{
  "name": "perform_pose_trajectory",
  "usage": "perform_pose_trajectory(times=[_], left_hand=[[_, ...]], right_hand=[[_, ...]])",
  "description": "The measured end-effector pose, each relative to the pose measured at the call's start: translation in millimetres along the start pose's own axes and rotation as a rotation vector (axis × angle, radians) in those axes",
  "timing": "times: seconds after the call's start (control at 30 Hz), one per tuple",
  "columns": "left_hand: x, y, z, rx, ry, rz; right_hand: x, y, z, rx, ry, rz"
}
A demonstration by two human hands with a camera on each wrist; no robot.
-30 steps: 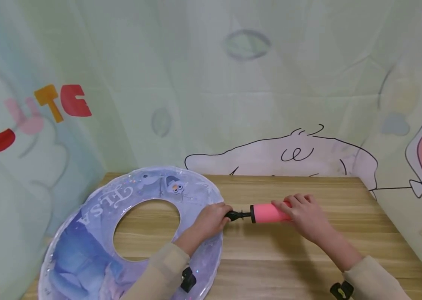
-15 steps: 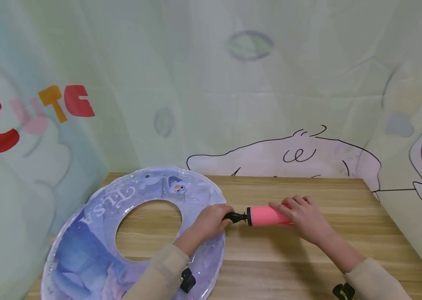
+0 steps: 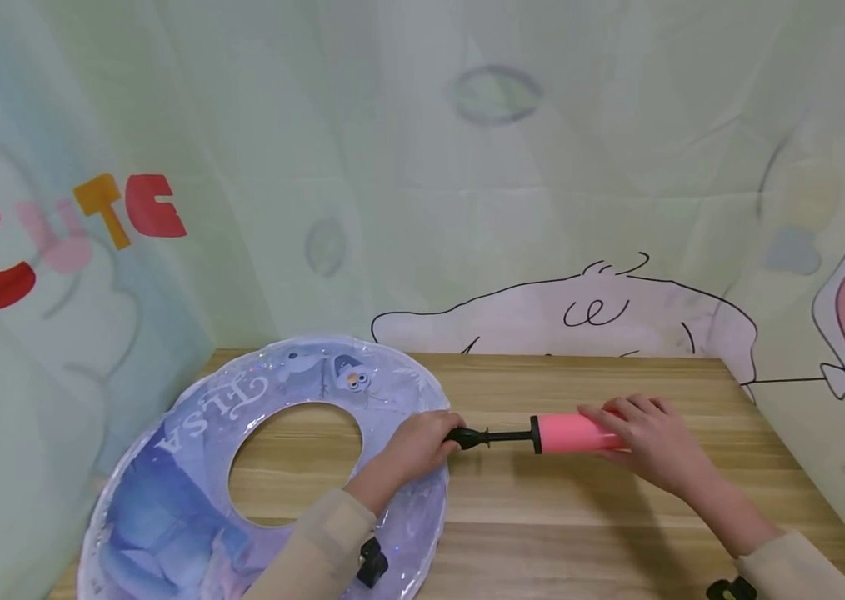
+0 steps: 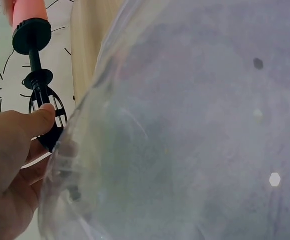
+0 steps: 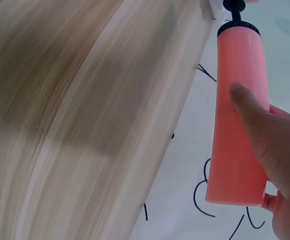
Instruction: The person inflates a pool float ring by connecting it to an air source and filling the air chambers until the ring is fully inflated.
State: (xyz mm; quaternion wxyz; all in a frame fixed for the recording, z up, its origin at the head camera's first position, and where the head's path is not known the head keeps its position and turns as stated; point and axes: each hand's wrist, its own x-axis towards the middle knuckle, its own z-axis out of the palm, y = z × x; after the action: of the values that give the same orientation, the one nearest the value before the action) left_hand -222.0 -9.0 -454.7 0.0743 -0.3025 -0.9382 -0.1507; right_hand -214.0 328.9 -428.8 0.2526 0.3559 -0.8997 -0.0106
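Pink pump [image 3: 568, 434] is right of the swim ring [image 3: 167, 492]. Left hand [image 3: 420, 446] grips the handle [image 3: 470, 437], right hand [image 3: 660, 442] holds the barrel [image 5: 230, 137].

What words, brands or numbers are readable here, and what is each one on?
"CUTE": multicoloured, on the pale green-blue printed wall sheet.
"ELSA": white, turned nearly upside down, on the shiny purple-blue inflatable ring.
Faint marks at that ring's lower-left edge: too small to read.
None visible on the pink cylindrical pump.
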Motion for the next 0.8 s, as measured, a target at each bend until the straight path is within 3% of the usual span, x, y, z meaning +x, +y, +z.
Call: perform_pose_trajectory(times=[0.27, 0.53, 0.7, 0.8], left_hand=[[0.3, 0.5, -0.6, 0.008, -0.012, -0.002], [3.2, 1.8, -5.3, -0.042, -0.068, -0.087], [3.5, -0.5, -4.2, -0.057, -0.064, -0.110], [3.9, -2.1, -2.3, -0.052, -0.054, -0.088]], right_hand=[[-16.6, 15, -14, -0.010, -0.030, 0.037], [-24.6, 35, -31, 0.003, -0.045, 0.083], [-24.5, 36, -30, -0.027, -0.019, 0.071], [-20.0, 30, -25, -0.039, -0.024, 0.042]])
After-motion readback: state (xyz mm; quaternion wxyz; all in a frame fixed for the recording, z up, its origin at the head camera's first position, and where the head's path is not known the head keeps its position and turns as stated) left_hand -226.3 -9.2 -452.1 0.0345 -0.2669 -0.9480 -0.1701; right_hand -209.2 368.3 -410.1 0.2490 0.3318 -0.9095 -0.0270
